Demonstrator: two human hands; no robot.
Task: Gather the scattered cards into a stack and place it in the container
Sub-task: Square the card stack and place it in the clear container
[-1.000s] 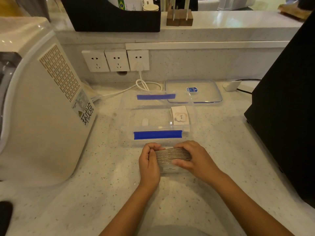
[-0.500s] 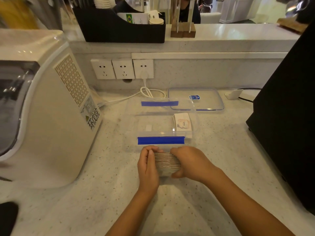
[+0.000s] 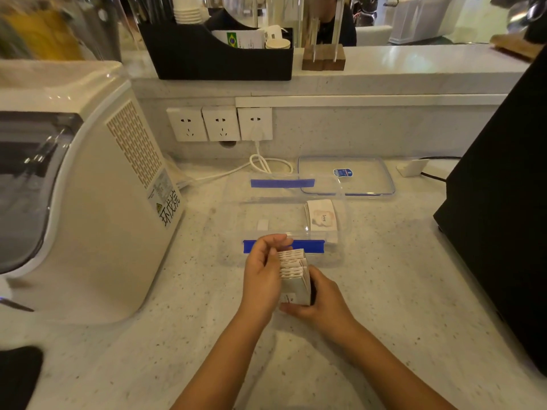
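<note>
A card printed "love" lies in the right end of the clear container at frame centre, whose long rims carry two blue strips. Chinese characters mark the white machine at left. Half a second ago the stack sat flat-edged between both hands; now it is turned upright just below the container, the left hand and right hand gripping it with closed fingers. Three wall sockets sit above the tabletop.
</note>
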